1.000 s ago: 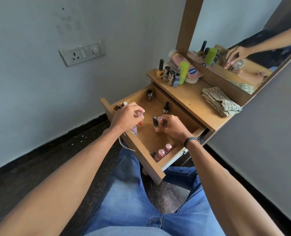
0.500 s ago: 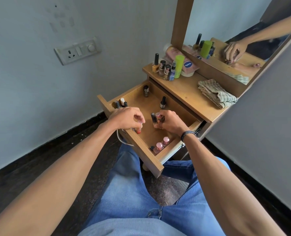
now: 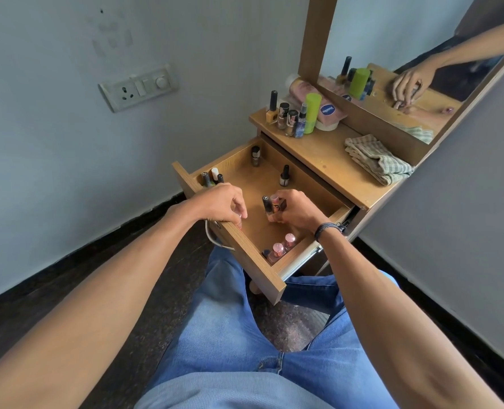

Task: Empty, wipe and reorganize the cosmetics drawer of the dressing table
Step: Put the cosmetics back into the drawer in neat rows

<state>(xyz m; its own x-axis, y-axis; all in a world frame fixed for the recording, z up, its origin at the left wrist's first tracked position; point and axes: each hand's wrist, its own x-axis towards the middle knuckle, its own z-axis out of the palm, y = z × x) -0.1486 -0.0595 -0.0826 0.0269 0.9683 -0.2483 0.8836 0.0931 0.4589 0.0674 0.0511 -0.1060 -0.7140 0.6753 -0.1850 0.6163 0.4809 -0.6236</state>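
Several bottles (image 3: 270,205) on the wooden drawer (image 3: 259,178) floor are grasped by the right hand (image 3: 296,212); left hand (image 3: 219,203) curled, hold unclear.

Back middle of the open wooden drawer (image 3: 264,183) is bare, open from above. Left corner's jammed with dark-capped little bottles (image 3: 212,178), nearest corner with pink-capped glass bottles (image 3: 283,246). Left hand (image 3: 218,205) and right hand (image 3: 296,214), clutching a bunch of small bottles (image 3: 272,203), block the front.

Open wooden drawer (image 3: 264,268), small bottles (image 3: 277,250) upright inside
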